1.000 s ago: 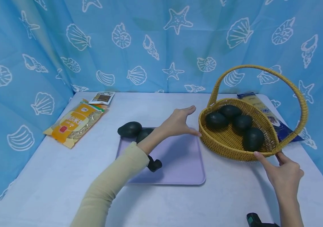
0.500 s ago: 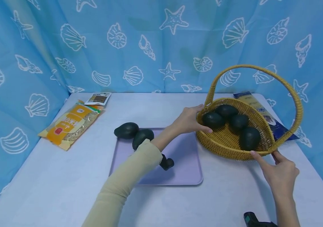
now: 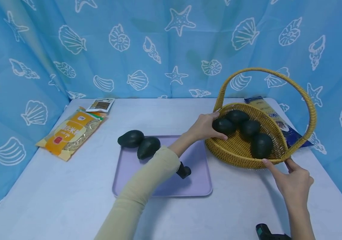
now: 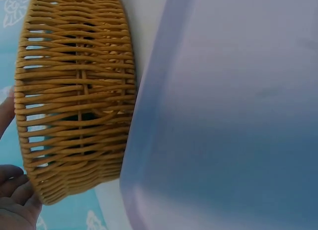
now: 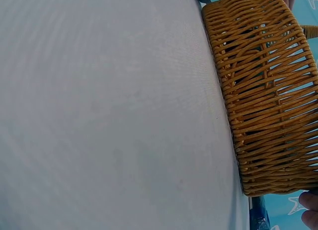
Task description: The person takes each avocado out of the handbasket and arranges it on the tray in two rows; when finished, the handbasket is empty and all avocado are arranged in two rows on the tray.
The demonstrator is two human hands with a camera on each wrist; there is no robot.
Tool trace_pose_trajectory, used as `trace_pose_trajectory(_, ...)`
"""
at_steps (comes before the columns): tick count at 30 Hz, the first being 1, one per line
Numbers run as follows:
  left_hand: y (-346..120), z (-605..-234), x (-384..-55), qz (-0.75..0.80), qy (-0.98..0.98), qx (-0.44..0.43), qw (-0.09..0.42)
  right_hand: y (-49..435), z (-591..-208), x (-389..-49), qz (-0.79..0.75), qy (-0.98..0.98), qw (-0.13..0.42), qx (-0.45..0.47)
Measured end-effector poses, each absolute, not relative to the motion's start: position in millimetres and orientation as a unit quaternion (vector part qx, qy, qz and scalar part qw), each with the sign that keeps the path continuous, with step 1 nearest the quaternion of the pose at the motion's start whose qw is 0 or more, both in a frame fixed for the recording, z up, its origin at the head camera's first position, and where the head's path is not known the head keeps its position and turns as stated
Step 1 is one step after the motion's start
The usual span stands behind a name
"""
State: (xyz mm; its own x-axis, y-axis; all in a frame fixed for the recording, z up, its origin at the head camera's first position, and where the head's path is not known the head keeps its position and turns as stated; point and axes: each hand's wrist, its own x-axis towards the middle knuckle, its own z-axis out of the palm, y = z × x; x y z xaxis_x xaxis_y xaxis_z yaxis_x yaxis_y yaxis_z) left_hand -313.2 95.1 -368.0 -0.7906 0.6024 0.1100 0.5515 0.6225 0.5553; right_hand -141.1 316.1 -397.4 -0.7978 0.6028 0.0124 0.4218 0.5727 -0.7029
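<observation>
A yellow-brown wicker basket (image 3: 237, 160) with a tall arched handle stands right of centre, with several dark green avocados (image 3: 261, 145) inside. My left hand (image 3: 205, 127) grips its left end, thumb over the rim beside an avocado. In the left wrist view, that hand's fingers (image 4: 17, 197) show at the basket's end. My right hand (image 3: 295, 183) holds the near right end, thumb on the rim and fingers round the outside. On a lilac tray (image 3: 186, 193) to the left lie two more avocados (image 3: 148, 147), under and beside my left arm.
A yellow bag of grain (image 3: 71, 133) and a small white packet (image 3: 100, 105) lie at the back left. Behind the basket is a blue-and-yellow bag (image 3: 279, 120). A blue shell-print curtain (image 3: 158, 50) borders the white table (image 3: 53, 200).
My left hand has moved right from beside the basket and taken hold of its left end. My right hand keeps its grip. The head view has turned slightly right.
</observation>
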Motion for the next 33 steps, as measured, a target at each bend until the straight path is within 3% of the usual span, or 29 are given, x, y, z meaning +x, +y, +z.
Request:
trace_pose_trajectory(21, 123.5, -372.1, -329.0, 0.228, 0.917, 0.317, 0.080, 316.9, -399.1, -141.8, 0.356, -0.877, 0.132, -0.296)
trace_pose_trajectory(33, 134.1, -369.3, -332.5, 0.120, 0.933, 0.333, 0.072, 317.8, -400.1, -139.9, 0.349, -0.878, 0.153, -0.288)
